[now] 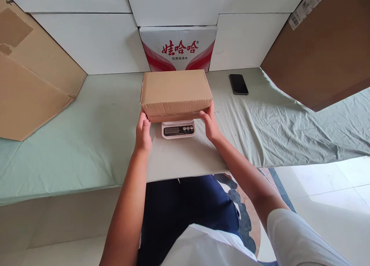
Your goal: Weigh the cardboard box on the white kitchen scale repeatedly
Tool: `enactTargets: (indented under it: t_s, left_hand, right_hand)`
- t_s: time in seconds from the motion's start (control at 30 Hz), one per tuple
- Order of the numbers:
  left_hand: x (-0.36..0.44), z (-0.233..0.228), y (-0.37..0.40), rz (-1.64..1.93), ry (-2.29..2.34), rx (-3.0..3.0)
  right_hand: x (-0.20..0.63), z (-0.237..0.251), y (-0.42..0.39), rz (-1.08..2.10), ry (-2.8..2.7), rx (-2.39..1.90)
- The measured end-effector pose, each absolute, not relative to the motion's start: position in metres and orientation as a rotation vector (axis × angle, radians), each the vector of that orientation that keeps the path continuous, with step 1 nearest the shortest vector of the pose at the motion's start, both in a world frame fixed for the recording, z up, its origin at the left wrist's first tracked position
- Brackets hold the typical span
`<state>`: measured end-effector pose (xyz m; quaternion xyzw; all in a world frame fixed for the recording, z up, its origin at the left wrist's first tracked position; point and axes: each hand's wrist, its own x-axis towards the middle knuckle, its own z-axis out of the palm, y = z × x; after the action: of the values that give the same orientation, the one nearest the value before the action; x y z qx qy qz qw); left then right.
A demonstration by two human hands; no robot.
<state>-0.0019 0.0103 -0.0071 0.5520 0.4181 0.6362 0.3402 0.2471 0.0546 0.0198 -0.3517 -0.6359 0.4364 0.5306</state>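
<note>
Both my hands, left hand (143, 132) and right hand (210, 122), grip the near bottom corners of the closed cardboard box (176, 92), which already sits on the small scale (178, 129) between them, not released yet, phone (238, 84) lying beyond my right hand.

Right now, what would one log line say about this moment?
left hand: on cardboard box left end | right hand: on right end | box: over scale | phone: on green cloth
</note>
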Motion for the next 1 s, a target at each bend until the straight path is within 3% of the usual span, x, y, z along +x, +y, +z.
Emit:
enactTargets:
  t_s: [1.0]
  left_hand:
    - [-0.041, -0.012, 0.009, 1.792, 1.208, 1.347]
  right_hand:
    - [0.266, 0.0, 0.08, 1.017, -1.23, -0.931]
